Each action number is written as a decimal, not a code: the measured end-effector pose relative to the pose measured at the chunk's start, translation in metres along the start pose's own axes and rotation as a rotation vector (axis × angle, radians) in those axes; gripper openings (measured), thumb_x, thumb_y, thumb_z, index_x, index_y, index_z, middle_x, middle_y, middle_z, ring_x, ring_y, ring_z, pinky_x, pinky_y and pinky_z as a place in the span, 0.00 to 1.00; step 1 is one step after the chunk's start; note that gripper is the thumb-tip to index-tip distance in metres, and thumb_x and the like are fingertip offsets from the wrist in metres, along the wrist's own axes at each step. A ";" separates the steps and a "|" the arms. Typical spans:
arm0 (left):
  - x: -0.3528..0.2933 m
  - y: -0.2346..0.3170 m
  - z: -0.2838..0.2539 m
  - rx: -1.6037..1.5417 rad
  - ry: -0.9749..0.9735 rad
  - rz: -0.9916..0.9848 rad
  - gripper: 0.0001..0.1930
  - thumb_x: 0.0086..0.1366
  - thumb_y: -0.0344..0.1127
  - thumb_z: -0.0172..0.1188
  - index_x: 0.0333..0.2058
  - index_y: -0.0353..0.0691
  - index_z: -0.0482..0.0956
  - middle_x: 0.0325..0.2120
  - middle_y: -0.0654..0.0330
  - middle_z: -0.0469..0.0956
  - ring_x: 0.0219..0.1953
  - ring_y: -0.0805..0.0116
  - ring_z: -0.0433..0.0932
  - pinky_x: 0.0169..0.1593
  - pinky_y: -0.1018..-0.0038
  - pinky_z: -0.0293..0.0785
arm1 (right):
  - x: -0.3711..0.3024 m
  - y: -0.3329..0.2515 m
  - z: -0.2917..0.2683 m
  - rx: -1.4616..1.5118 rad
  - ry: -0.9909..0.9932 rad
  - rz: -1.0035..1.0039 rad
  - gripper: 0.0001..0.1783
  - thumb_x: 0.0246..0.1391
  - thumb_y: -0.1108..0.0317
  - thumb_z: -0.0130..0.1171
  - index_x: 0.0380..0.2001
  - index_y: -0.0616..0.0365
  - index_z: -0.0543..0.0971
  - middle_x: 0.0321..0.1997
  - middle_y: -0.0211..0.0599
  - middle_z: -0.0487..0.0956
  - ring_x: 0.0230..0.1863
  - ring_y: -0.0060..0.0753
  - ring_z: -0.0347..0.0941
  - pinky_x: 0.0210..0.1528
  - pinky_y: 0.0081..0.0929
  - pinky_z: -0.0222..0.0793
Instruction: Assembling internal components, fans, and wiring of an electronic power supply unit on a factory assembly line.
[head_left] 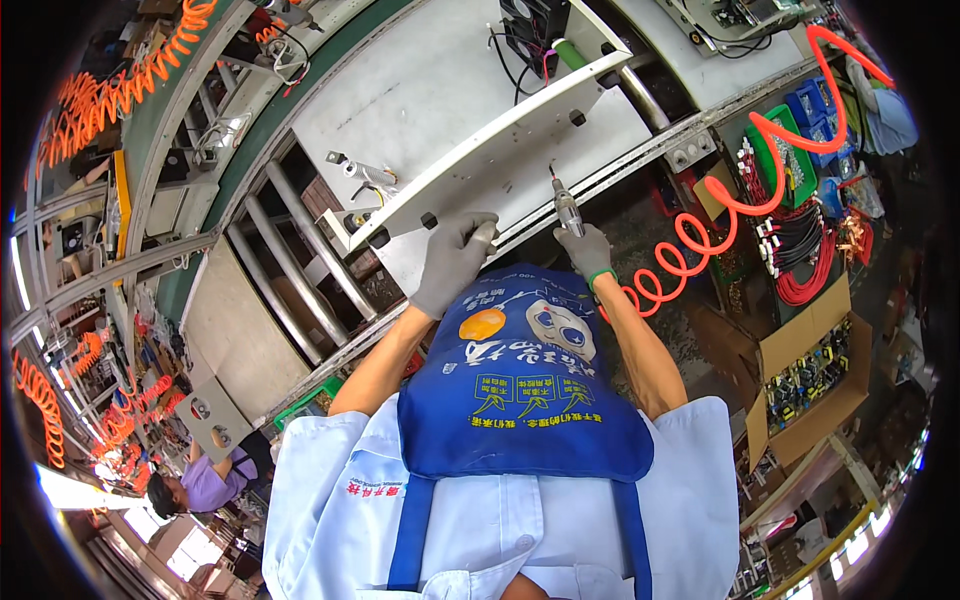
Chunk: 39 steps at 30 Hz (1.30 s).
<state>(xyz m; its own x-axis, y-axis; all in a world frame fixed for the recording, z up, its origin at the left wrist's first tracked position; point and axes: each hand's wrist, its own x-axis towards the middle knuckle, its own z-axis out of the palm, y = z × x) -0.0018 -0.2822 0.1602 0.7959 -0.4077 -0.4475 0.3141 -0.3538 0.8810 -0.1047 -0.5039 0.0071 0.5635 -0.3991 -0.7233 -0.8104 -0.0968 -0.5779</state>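
Observation:
My right hand (584, 250), in a grey glove, is wrapped round a silver air screwdriver (567, 212). Its thin bit points away from me, over the pale work board (545, 205). My left hand (455, 265), gloved too, is closed with thumb and fingertips together near the board's front edge; anything between them is too small to make out. Just beyond both hands a white metal casing (490, 160) stands on the board, its long side panel facing me with black feet along it. Behind that panel are a black fan (530, 30) and a green cylinder (568, 54).
A red coiled air hose (735, 205) hangs at the right, down to my right forearm. Beyond it are a green bin of small parts (785, 160), wire bundles (800, 260) and a carton of circuit boards (810, 375). Metal rollers (290, 250) lie left. Another person (210, 480) works far left.

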 end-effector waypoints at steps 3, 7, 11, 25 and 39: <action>0.008 -0.042 0.010 -0.053 0.012 -0.084 0.15 0.70 0.35 0.55 0.48 0.30 0.79 0.32 0.61 0.80 0.29 0.76 0.79 0.33 0.79 0.75 | -0.009 0.002 -0.001 0.023 0.016 -0.056 0.22 0.50 0.50 0.68 0.29 0.59 0.76 0.16 0.30 0.72 0.12 0.23 0.67 0.13 0.27 0.61; 0.038 -0.079 0.020 -0.402 -0.037 -0.298 0.15 0.72 0.39 0.54 0.48 0.32 0.78 0.34 0.61 0.79 0.30 0.76 0.77 0.33 0.80 0.74 | -0.031 0.020 -0.010 -0.134 0.010 -0.187 0.28 0.47 0.46 0.67 0.34 0.64 0.80 0.27 0.47 0.80 0.30 0.44 0.79 0.36 0.40 0.73; 0.071 -0.113 0.034 -0.545 -0.085 -0.320 0.16 0.71 0.42 0.57 0.49 0.35 0.77 0.34 0.61 0.78 0.28 0.77 0.74 0.31 0.81 0.72 | -0.100 -0.010 -0.037 -0.202 -0.053 -0.240 0.28 0.46 0.48 0.67 0.38 0.64 0.80 0.30 0.48 0.81 0.34 0.43 0.79 0.42 0.39 0.73; 0.030 -0.079 0.077 -0.624 -0.236 -0.323 0.11 0.71 0.35 0.57 0.43 0.33 0.78 0.29 0.64 0.76 0.27 0.78 0.71 0.28 0.85 0.68 | -0.157 0.015 -0.093 -0.212 -0.152 -0.287 0.26 0.46 0.49 0.70 0.36 0.62 0.78 0.31 0.50 0.81 0.35 0.48 0.80 0.39 0.41 0.71; 0.021 -0.091 0.116 -0.925 -0.212 -0.245 0.11 0.70 0.37 0.58 0.43 0.34 0.77 0.27 0.64 0.74 0.27 0.76 0.72 0.29 0.82 0.69 | -0.161 0.038 -0.108 -0.127 -0.183 -0.335 0.25 0.46 0.52 0.69 0.38 0.62 0.79 0.31 0.47 0.81 0.35 0.41 0.79 0.40 0.37 0.72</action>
<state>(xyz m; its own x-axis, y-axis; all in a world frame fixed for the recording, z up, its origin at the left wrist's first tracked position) -0.0737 -0.3557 0.0532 0.5732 -0.5859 -0.5729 0.8122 0.3137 0.4918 -0.2432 -0.5419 0.1423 0.8099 -0.1587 -0.5646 -0.5838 -0.3105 -0.7502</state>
